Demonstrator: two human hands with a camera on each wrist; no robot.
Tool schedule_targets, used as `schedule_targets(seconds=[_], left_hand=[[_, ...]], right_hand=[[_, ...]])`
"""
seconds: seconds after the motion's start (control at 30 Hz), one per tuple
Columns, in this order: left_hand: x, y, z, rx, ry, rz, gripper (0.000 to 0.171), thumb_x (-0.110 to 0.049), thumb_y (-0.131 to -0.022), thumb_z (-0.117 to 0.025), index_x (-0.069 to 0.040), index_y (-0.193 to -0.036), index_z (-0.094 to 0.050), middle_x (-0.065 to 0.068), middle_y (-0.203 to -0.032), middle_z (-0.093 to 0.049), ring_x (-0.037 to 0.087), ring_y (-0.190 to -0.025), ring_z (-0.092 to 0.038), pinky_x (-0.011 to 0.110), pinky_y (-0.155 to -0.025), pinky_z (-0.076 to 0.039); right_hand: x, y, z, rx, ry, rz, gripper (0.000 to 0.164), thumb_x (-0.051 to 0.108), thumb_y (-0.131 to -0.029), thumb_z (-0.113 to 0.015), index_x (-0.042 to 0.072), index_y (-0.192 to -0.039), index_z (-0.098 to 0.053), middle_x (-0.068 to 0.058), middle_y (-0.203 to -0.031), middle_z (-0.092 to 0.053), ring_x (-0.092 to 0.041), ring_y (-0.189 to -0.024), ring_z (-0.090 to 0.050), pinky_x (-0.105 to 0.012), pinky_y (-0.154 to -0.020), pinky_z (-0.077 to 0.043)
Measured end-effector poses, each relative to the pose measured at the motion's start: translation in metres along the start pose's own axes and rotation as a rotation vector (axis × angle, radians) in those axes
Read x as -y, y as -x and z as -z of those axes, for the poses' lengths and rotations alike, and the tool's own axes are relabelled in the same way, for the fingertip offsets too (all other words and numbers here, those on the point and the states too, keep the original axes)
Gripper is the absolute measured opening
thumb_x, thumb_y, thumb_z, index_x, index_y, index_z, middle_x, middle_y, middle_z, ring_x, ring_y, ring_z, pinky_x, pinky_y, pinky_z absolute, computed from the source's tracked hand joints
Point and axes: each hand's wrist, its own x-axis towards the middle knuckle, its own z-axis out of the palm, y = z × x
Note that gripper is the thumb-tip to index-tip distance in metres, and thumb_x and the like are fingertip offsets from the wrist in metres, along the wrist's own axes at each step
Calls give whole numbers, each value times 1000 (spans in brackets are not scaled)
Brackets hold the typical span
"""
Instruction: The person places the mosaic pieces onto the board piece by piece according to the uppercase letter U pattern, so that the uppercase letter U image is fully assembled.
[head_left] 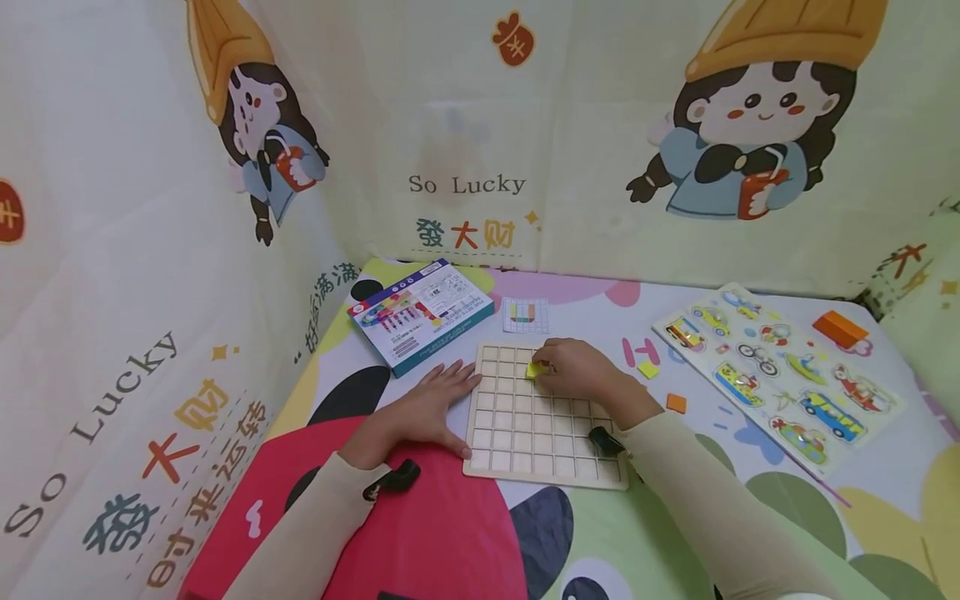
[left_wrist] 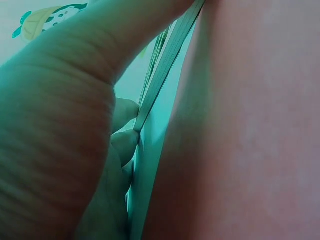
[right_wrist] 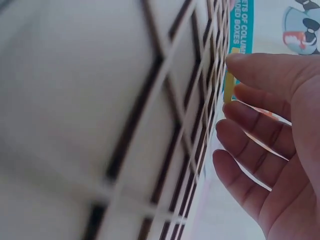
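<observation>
A wooden grid board [head_left: 513, 433] with square cells lies on the table in front of the person. My right hand [head_left: 581, 371] is over its upper part and pinches a small yellow tile [head_left: 534, 370] between thumb and fingers. In the right wrist view the yellow tile [right_wrist: 228, 87] stands edge-on, close to the grid; whether it touches the board, I cannot tell. My left hand [head_left: 431, 408] lies with fingers spread, its fingertips and thumb against the board's left edge. The left wrist view shows those fingers [left_wrist: 125, 145] along the board's side.
Behind the board are a boxed game [head_left: 423, 317] and a small pattern card [head_left: 536, 317]. To the right lie a yellow tile [head_left: 648, 369], an orange tile [head_left: 677, 403], a vehicle picture board [head_left: 780, 375] and an orange block [head_left: 840, 330]. Printed cloth walls [head_left: 577, 150] surround the table.
</observation>
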Motion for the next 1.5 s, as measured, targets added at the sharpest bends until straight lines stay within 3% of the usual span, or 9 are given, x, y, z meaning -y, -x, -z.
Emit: schedule_targets(seconds=[0.33,0.7,1.5], left_hand=[[0,2,-1,11,-7,-2,124,-79,-60,-71,-18,-156,-22,-2,-162,-12,18,-148,3,39,-116,3],[1,0,-1,2,8,4,124,-78,-60,-72,-19,-156,-22,-3,-162,-11,17,-147,4,40,-116,3],[-1,1,0,-4,17,17,123,-76,-60,-74,-18,-156,-24,-1,-162,-13,19,-148,2,41,-117,1]], right_hand=[[17,-19,-8,27,7,-46,24,21,-89,-70,10,-109,-73,3,-98,-65,-14,-86,-58,-34,-83,-50],[20,-34,-14,59,26,-53,21,21,-88,-70,12,-107,-74,7,-89,-61,-13,-78,-54,-32,-79,-49],[24,-43,-18,94,23,-54,24,20,-88,-70,12,-110,-74,6,-92,-62,-13,-80,-54,-31,-80,-49]])
